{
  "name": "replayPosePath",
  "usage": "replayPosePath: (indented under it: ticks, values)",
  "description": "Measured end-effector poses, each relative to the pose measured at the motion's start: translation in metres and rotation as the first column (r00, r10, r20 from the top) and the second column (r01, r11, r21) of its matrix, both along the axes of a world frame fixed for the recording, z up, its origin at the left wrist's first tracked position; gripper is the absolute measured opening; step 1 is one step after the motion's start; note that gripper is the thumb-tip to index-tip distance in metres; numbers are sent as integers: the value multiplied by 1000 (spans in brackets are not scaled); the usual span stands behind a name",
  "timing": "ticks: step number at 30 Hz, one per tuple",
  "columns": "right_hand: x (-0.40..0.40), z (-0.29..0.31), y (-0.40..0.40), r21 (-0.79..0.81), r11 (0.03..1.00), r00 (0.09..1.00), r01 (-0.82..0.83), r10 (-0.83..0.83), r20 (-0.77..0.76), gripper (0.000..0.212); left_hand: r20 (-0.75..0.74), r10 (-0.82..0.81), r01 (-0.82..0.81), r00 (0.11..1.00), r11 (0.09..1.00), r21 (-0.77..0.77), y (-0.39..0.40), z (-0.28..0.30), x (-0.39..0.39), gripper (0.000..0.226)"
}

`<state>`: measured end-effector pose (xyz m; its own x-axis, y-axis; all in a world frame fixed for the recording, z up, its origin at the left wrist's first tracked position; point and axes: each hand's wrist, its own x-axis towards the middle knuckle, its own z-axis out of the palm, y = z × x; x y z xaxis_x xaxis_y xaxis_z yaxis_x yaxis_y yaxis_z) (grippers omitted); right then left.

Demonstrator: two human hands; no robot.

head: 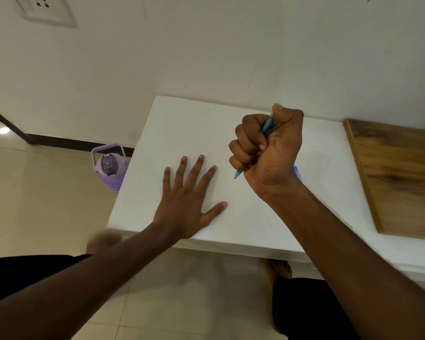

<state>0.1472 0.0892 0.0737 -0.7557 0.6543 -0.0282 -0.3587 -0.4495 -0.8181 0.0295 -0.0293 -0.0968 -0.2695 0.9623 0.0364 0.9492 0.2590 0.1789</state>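
Right hand [268,148]: fingers curled in fist round blue pen [267,127], tip poking out below, seemingly just above white sheet [182,123]. Left hand [189,204]: fingers straight, spread wide, flat on sheet's near-left part. Step, likely: sheet steadied, pen readied, no mark visible. Next: lower tip to sheet beside left fingertips; fist grip probably needs loosening. Purple bottle [109,168] left of sheet, wooden board [398,173] right.
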Motion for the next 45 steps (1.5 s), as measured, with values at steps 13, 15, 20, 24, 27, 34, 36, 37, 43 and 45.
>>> replayPosePath:
  ticks: [13,15,20,24,27,34,36,37,43,45]
  values:
    - [-3,-4,-1,-16,999,999,30,-30,-14,56,4,-1,1,1000,1000,3,-2,-2,-3,95]
    - [-2,-3,0,-19,999,1000,27,-27,-16,55,3,1,-1,1000,1000,4,-2,-3,-3,95]
    - [-2,-3,0,-13,999,999,30,-31,-18,57,9,-4,4,1000,1000,14,-3,-2,-3,95]
    - [-2,-3,0,-13,1000,1000,19,-19,-11,55,12,-5,5,1000,1000,25,-3,-2,-3,94]
    - [-2,-4,0,-3,1000,1000,29,-29,2,52,9,-4,4,1000,1000,27,-3,-3,-3,94]
    - [-1,-3,1,23,999,999,33,-33,14,49,9,-4,3,1000,1000,26,-2,-5,-4,94]
    - [-1,-3,0,17,999,999,31,-31,7,49,11,-3,3,1000,1000,26,-3,-5,-4,94]
    - [-1,-2,0,13,999,1000,31,-31,4,50,12,-3,3,1000,1000,27,-3,-5,-4,94]
    - [-2,-1,-1,9,1000,1000,22,-22,-4,53,6,-3,3,1000,1000,30,-2,-6,-4,94]
    - [-3,-1,-1,15,1000,1000,22,-22,9,54,7,-3,2,1000,1000,31,-2,-7,-4,94]
